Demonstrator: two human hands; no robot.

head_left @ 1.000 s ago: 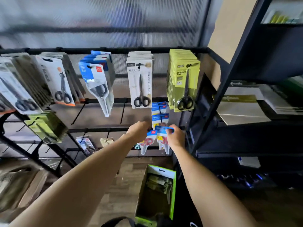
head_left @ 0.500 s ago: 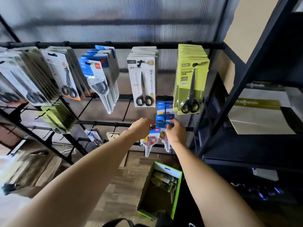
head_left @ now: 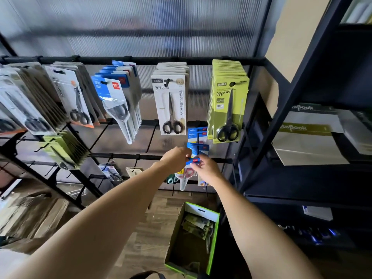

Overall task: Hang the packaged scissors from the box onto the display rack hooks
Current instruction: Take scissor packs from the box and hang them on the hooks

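Observation:
My left hand (head_left: 177,158) and my right hand (head_left: 207,168) both pinch the blue header of a scissors pack (head_left: 193,160) with red handles, held at the tip of a hook on the rack's second bar (head_left: 124,156). Its clear blister hangs below my hands. Just behind it, several matching blue packs (head_left: 198,135) hang on the same hook. On the floor stands an open green box (head_left: 213,238) with several more packs (head_left: 196,225) inside.
Rows of packaged scissors fill the top bar: grey, blue, white (head_left: 171,103) and lime green (head_left: 228,105). A black shelf unit (head_left: 285,109) with notebooks stands right. Cardboard boxes (head_left: 34,214) lie on the floor at left. Bare hooks stick out from the lower bars.
Both hands have lifted the blue pack from below the hook up to its tip and drawn closer together. The camera has tilted slightly upward.

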